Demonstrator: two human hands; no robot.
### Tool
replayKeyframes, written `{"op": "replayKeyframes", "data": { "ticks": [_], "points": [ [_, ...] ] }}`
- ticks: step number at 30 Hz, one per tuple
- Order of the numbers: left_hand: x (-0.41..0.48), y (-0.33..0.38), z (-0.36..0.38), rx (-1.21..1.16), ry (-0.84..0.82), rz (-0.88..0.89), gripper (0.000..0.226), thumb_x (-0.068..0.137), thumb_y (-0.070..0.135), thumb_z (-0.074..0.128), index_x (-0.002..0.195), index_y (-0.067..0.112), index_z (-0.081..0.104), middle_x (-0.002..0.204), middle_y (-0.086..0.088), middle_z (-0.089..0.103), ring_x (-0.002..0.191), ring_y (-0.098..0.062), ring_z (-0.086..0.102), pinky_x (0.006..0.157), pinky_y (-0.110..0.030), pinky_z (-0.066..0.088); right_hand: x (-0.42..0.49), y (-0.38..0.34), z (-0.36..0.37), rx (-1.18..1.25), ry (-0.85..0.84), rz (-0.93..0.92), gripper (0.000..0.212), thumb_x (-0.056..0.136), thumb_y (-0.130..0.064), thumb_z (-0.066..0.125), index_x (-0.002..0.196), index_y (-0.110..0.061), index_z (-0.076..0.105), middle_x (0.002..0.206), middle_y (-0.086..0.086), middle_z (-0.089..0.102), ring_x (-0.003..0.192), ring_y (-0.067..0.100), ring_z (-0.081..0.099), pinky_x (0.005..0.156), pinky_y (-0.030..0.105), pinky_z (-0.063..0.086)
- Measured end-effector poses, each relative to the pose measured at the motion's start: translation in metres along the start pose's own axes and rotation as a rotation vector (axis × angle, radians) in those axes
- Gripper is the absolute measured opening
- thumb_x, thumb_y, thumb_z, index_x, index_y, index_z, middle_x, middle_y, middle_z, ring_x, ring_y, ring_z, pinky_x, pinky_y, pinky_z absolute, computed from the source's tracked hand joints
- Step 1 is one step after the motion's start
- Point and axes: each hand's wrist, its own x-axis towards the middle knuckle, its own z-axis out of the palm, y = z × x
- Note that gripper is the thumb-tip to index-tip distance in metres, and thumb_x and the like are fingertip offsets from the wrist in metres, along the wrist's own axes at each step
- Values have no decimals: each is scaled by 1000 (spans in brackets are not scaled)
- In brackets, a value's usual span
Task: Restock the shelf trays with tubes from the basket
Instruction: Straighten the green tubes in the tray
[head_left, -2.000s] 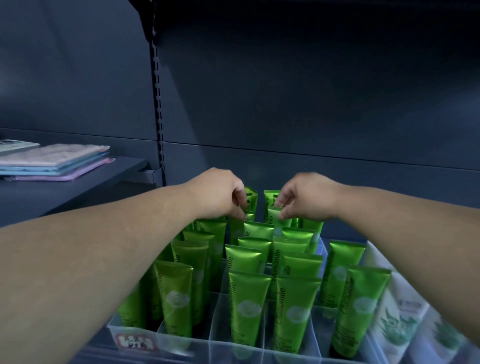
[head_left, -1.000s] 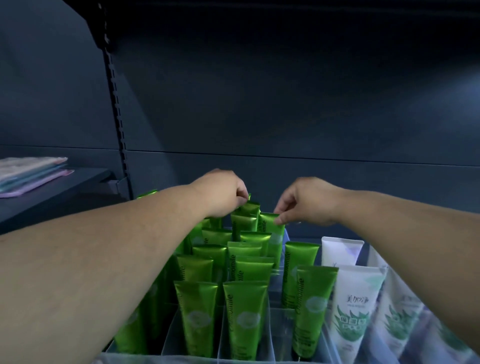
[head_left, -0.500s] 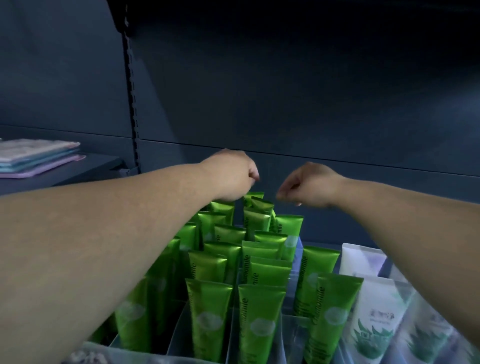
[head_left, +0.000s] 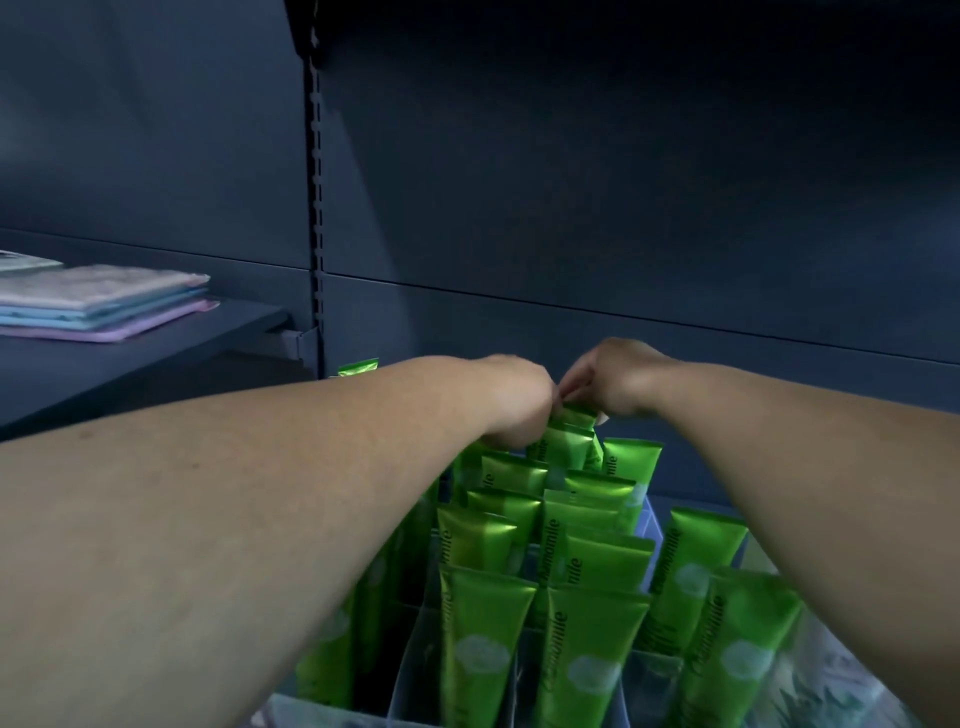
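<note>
The right hand (head_left: 618, 382) has its fingertips curled onto the crimped top of the rearmost tube (head_left: 574, 415) and seems to pinch it. The left hand (head_left: 514, 400) meets it knuckle to knuckle from the left, but its fingers curl down out of sight, so I cannot tell whether it holds anything. That tube stands upright at the far end of the clear tray (head_left: 413, 670), in the second lane from the right. This looks like the seating step: a tube being settled into the back of its row. Next the hands should let go cleanly without tipping its neighbours, then go back for more stock. The basket is not in view. Counted, about fifteen green tubes (head_left: 483, 649) show in four lanes running near to far, and the left forearm probably hides more. One further green tip (head_left: 358, 366) peeks up at the far left. Pale packs (head_left: 836, 691) blur at the near right, uncountable. On the left shelf (head_left: 156, 364) lies one stack of flat packets (head_left: 104, 301), roughly four deep.
</note>
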Motion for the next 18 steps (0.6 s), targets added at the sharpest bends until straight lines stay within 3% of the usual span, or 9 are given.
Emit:
{"op": "replayKeyframes", "data": {
  "ticks": [4,9,13,18],
  "points": [
    [-4,-3,-3,-35,65,-28,58,87,4,40,138,29,46,136,-4,50,122,-26,50,95,-33,46,-3,-2,-2,-120,28,-30,22,96,-18,55,110,-25,71,111,-4,69,97,12,63,78,18,43],
    [-4,5,-1,-7,-15,-3,61,89,6,40,145,28,33,143,-4,44,127,-26,46,96,-30,42,-7,5,0,-209,-54,-29,36,95,-5,48,117,-27,67,102,-7,67,91,8,58,79,18,43],
    [-6,2,-2,23,-37,-7,61,89,4,39,146,25,33,145,-5,42,129,-27,44,101,-32,41,-9,11,-2,-219,-21,-66,32,96,-12,49,115,-29,68,86,-13,56,87,5,54,73,15,35],
    [-9,0,-2,3,-42,-8,64,89,3,39,148,27,29,148,-5,39,131,-25,42,99,-29,39,-13,16,-4,-151,-45,-79,24,93,-19,57,113,-26,70,91,-11,66,89,8,61,76,18,42]
  ]
}}
